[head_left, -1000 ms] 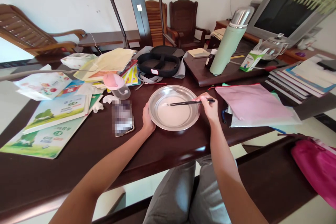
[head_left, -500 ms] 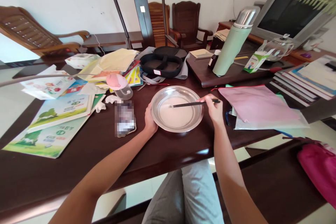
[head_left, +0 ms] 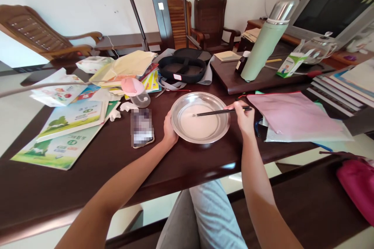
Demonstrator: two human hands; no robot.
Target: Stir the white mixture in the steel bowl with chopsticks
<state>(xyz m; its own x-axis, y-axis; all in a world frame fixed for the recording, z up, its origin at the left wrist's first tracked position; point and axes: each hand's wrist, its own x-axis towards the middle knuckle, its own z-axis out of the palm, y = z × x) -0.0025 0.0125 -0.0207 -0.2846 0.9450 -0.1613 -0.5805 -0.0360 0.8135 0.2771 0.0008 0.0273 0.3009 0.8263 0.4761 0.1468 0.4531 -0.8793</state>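
A shallow steel dish (head_left: 179, 103) with pale liquid in it sits on the dark wooden table (head_left: 96, 163) in front of me. My left hand (head_left: 168, 130) grips the dish's left rim. My right hand (head_left: 244, 118) is at the right rim, shut on black chopsticks (head_left: 222, 112) that reach left over the dish, tips in the liquid.
A phone (head_left: 142, 128) lies left of the dish, with a pink-lidded cup (head_left: 134, 91) and books (head_left: 66, 126) beyond. A black divided tray (head_left: 183, 69) is behind it. A pink folder (head_left: 292, 114), a green thermos (head_left: 265, 42) and stacked books (head_left: 341, 91) are to the right.
The chopstick tips have shifted slightly right within the dish. My view has moved a little, sliding everything rightward. Both hands keep their holds.
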